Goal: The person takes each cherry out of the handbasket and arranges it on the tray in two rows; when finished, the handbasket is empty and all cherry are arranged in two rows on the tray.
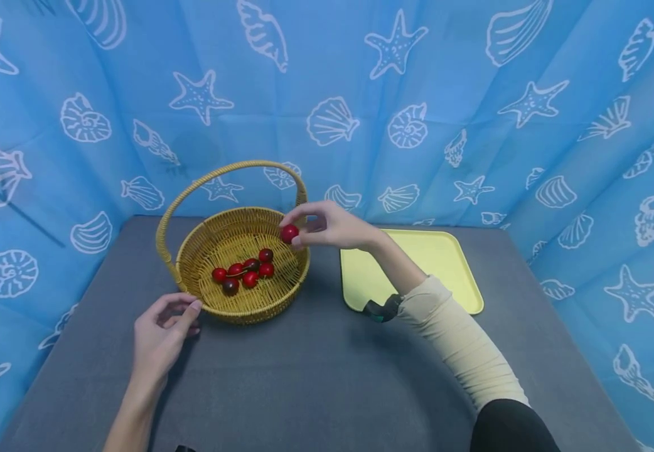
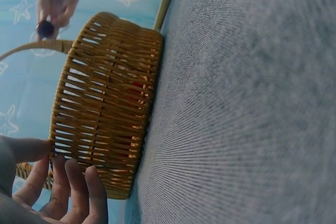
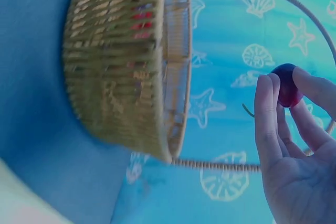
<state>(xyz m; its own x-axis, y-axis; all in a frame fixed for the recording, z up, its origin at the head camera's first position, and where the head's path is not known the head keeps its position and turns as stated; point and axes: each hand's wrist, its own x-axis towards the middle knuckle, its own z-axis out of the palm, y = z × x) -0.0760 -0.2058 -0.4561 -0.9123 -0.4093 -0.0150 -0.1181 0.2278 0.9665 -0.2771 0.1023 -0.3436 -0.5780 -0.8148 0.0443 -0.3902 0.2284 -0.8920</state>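
Note:
My right hand [image 1: 332, 226] pinches a dark red cherry [image 1: 290, 234] between thumb and fingertips, above the right side of the wicker basket [image 1: 191, 257]. A green stem [image 3: 248, 110] shows beside that cherry in the right wrist view. Several red and dark cherries [image 1: 250, 280] lie together on the woven bottom of the basket. At the basket's near left, my left hand [image 1: 166, 329] holds the rim, thumb on one side and fingers on the other, as the left wrist view [image 2: 63, 182] shows.
A tall arched handle [image 1: 236, 166] rises over the basket. A pale yellow tray [image 1: 417, 263] lies to the right on the grey tabletop [image 1: 304, 389], partly behind my right forearm. Blue curtains [image 1: 361, 113] with shells and starfish surround the table.

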